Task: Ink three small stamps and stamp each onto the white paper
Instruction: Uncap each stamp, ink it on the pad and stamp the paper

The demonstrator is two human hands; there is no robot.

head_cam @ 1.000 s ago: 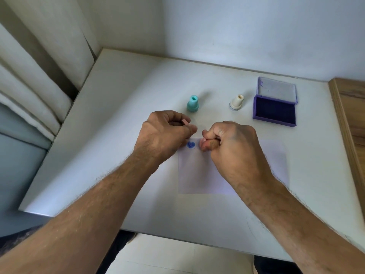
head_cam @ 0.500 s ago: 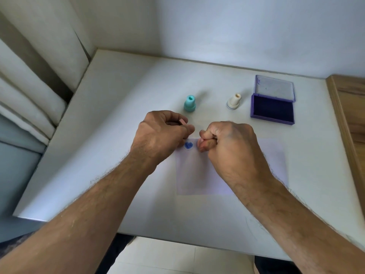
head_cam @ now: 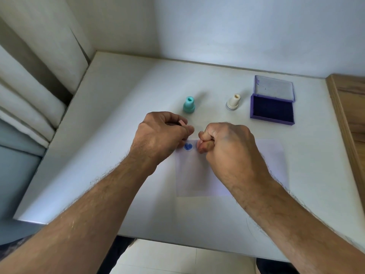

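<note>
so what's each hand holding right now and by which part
Right hand grips a pink stamp, fist round its upper part. Left hand pinches something small and pink at the fingertips; what it is cannot be told.

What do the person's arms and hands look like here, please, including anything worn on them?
Both forearms are bare and hairy, with no sleeves, watch or rings in view. The right hand has faint bluish smudges on its back; the left hand shows no marks.

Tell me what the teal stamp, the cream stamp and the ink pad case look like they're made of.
Teal stamp: likely matte moulded plastic, uniform colour. Cream stamp: similar plastic, with a clear-looking base ring. Ink pad case: purple plastic with a translucent lid.
</note>
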